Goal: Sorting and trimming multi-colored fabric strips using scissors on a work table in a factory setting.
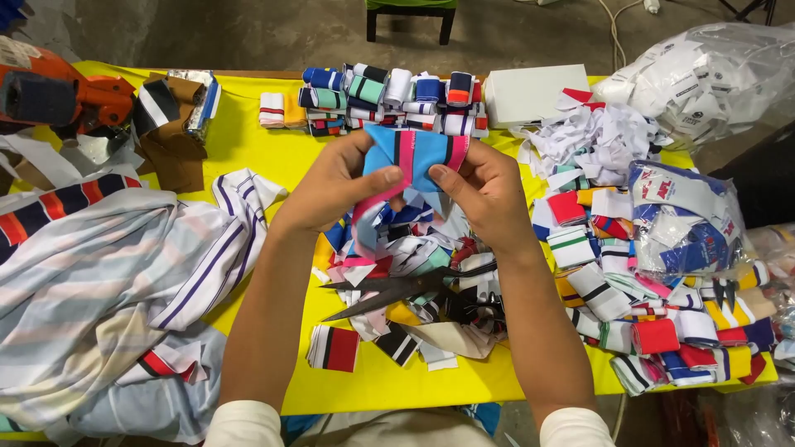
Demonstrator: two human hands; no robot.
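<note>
Both forearms reach up from the near edge of the yellow desk (248,149) and converge over its middle, wrists bent slightly inward. The left hand (335,186) and the right hand (484,194) are both closed on a blue fabric swatch (414,153) with a black, pink and white stripe, held raised above the desk. Each thumb presses on the front of the cloth while the other fingers curl behind it, the left thumb low on the swatch's left side and the right thumb at its lower right.

Directly below the hands lies a heap of striped fabric scraps (397,248), with a pair of dark scissors (397,290) resting open across it, blades pointing toward the near left. A small red-and-black striped piece (333,348) lies apart near the near edge.

Along the far edge stands a row of rolled striped bands (389,99), with a white box (534,93) just beside them. Folded striped garments (108,290) cover the left side of the desk. At the right edge, folded colourful swatches (654,331) pile near a clear plastic bag (683,219) of labels.
</note>
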